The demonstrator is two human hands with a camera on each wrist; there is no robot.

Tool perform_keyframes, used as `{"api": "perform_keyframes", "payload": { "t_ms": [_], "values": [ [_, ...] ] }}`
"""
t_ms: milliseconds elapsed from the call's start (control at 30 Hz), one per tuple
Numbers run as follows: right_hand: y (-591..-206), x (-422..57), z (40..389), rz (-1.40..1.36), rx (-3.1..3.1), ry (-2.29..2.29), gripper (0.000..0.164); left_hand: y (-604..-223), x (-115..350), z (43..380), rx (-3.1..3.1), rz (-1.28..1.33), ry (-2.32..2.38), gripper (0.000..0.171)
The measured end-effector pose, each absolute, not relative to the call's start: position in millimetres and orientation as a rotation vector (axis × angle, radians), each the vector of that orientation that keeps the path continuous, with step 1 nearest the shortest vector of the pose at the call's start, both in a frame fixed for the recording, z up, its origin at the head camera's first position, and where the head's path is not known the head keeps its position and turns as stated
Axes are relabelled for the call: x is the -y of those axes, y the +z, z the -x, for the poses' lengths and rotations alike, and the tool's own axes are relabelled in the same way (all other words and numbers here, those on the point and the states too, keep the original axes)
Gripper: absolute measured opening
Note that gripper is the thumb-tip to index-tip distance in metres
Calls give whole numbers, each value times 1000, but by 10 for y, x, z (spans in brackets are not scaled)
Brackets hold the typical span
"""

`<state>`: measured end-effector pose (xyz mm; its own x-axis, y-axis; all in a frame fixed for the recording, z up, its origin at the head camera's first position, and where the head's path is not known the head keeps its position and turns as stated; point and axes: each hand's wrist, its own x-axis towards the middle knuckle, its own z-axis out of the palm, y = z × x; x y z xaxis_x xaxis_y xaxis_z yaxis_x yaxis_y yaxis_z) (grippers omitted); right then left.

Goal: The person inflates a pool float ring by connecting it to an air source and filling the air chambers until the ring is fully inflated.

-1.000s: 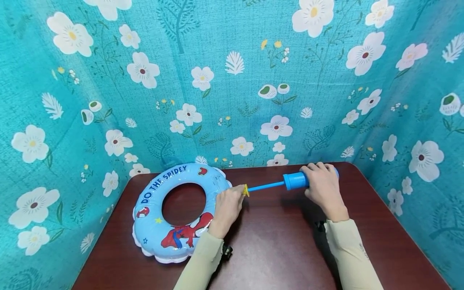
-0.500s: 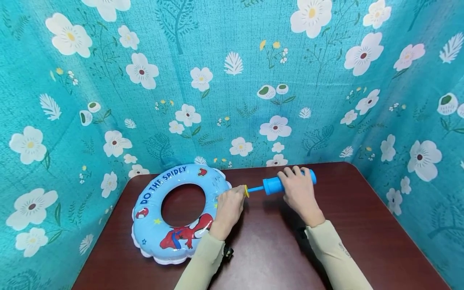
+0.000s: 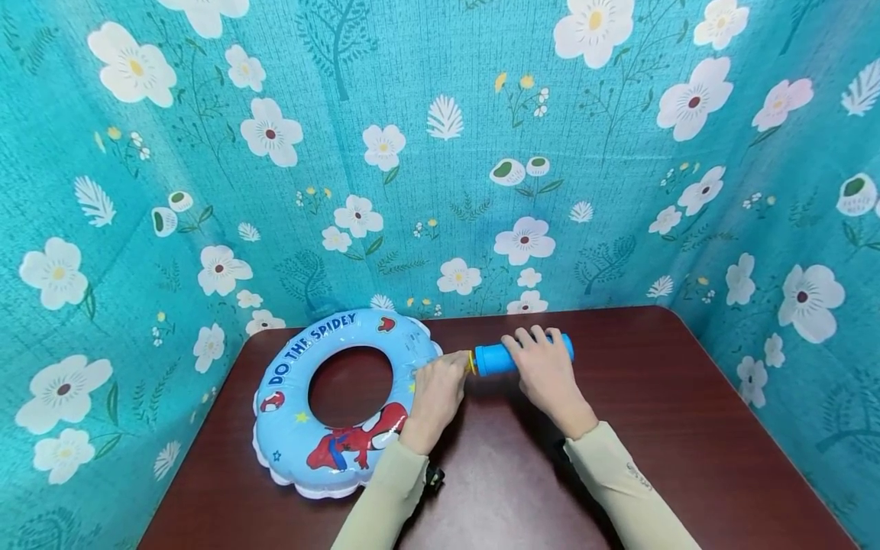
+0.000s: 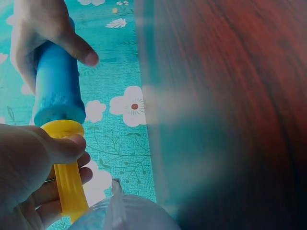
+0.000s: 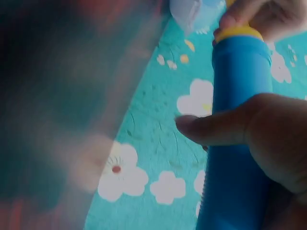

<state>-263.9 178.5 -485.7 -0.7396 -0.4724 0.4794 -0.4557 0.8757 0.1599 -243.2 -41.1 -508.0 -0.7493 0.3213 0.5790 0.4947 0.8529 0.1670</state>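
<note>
A hand air pump with a blue barrel [image 3: 496,359] lies level between both hands, over the far part of the table. My right hand [image 3: 548,374] wraps round the barrel, its thumb along the near side in the right wrist view. My left hand [image 3: 438,389] grips the yellow nozzle [image 4: 70,184], thumb just under its flange. The barrel's end sits right at that flange, with no rod showing between. The nozzle's tip runs down to the inflatable swim ring [image 3: 289,412], where the ring's clear edge overlaps it in the left wrist view. The valve is hidden.
The swim ring, light blue with a red cartoon figure and lettering, lies on the left of the dark red-brown table [image 3: 687,428]. A teal flowered curtain [image 3: 440,191] stands along the table's back and both sides.
My right hand has slid the pump barrel leftward, and the blue rod that showed between barrel and nozzle has gone inside. My left hand and the swim ring have stayed in place.
</note>
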Motion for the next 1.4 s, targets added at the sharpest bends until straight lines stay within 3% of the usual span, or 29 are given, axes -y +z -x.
{"api": "perform_keyframes", "payload": {
  "t_ms": [700,1167,1400],
  "values": [
    [-4495,-2754,2750,-503,2523,162,65,-5072,450,2475,2467,563,-418,17],
    [-4621,-2312,2753,-545,2465,27,62,-5102,409,2456,2437,535,-291,11],
    [-4767,-1919,2693,-552,2493,-41,49,-5116,378,2458,2421,545,-273,12]
  ]
}}
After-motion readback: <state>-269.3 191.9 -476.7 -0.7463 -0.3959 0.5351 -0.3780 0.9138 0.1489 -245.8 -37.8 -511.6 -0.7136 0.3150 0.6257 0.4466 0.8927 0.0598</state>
